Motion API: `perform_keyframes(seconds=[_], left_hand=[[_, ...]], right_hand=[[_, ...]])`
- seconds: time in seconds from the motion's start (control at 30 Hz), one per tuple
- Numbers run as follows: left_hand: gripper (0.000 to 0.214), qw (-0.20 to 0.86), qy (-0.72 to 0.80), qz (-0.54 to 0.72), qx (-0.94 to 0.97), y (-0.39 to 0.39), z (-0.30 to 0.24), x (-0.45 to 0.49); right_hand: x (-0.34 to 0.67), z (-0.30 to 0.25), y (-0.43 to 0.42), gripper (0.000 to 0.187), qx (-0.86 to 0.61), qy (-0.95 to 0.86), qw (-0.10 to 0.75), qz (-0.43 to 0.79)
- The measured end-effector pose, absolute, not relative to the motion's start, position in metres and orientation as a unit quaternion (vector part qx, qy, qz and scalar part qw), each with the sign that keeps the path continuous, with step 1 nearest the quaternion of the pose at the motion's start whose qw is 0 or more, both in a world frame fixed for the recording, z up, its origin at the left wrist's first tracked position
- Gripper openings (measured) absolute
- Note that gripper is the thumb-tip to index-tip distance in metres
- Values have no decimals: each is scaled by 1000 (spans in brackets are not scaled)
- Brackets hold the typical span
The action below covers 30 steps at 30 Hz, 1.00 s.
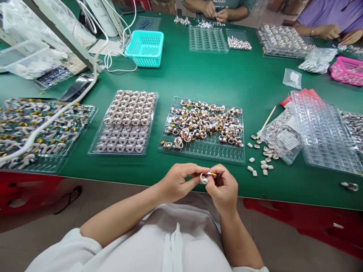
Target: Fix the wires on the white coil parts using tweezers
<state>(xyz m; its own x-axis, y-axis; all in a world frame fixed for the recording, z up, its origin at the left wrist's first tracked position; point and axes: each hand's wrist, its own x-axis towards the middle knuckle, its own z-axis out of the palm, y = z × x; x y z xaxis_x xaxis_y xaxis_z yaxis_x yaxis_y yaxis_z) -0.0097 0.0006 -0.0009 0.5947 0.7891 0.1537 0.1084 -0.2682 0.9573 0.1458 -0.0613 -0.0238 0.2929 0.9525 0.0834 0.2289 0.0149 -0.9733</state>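
Note:
Just in front of my body, at the table's near edge, both hands meet around a small pale C-shaped earbud piece point(203, 179) with a yellow-gold strip on it. My left hand point(180, 182) pinches the curved end between thumb and fingers. My right hand point(225, 187) is closed at the strip's side, with a dark thin tool point(220, 175) showing between its fingers; its exact kind is partly hidden. Beyond the hands lies a clear tray point(195, 150) heaped with similar curved pieces with gold strips. To its left, another clear tray point(93, 148) holds pale ring-like pieces in neat rows.
Loose pale caps point(265, 172) lie right of the hands, beside a plastic bag point(279, 130) and a wooden stick point(267, 121). Stacked clear trays point(323, 132) stand farther right. A white cable point(56, 115) crosses the left tray. A turquoise basket point(149, 60) and two people's hands are across the table.

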Motion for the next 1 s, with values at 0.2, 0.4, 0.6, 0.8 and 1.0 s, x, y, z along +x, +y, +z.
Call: perform_keyframes(seconds=[0.2,0.4,0.6,0.8,1.0], left_hand=[[27,634,345,319,614,-4,-3,-4],[21,603,355,339,629,-3,-1,-3],[20,515,366,367,683,-2,-1,-1],[20,475,384,382,693,-2,-1,0],[19,420,382,389,725,-1,0,-2]], right_hand=[[146,-25,-63,4,-603,-450,543,373],[145,-25,-63,4,-610,-451,538,367],[145,-22,-63,12,-619,-443,533,368],[147,-20,-66,12,-596,-444,532,405],[153,-17,-73,19,-595,-426,534,423]])
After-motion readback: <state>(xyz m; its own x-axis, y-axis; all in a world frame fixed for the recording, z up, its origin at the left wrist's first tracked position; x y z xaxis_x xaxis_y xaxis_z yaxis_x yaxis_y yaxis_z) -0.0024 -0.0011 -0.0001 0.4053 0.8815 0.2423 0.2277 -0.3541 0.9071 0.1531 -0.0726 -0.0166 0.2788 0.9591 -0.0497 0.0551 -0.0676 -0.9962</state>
